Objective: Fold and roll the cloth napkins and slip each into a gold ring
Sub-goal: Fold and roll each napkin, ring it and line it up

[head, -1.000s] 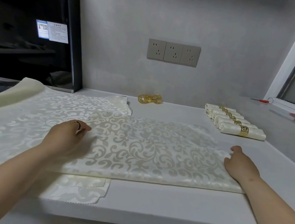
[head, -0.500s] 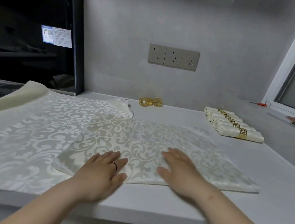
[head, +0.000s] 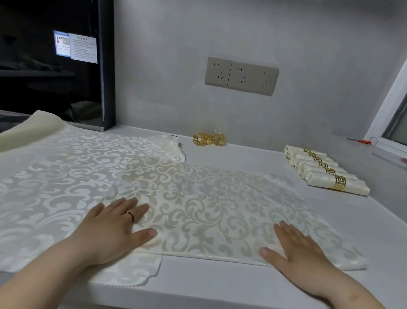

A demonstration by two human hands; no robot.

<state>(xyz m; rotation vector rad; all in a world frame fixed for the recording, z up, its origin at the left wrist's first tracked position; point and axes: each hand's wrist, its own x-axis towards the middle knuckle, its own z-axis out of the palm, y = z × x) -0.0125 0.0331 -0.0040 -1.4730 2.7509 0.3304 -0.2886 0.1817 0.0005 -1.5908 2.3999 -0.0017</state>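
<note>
Though flat under both hands (head: 116, 230) (head: 297, 252), folded napkin (head: 218, 204) (near left corner hidden)

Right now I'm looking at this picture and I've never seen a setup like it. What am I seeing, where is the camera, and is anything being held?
No machine here: the grips are a person's bare hands. The camera sits on that person's head, looking forward and down. The left hand and the right hand lie flat on a folded patterned napkin on the white counter; neither holds anything. More unfolded cloth lies at the left. Loose gold rings sit by the back wall, and a row of rolled napkins, already ringed, lies at the right.
</note>
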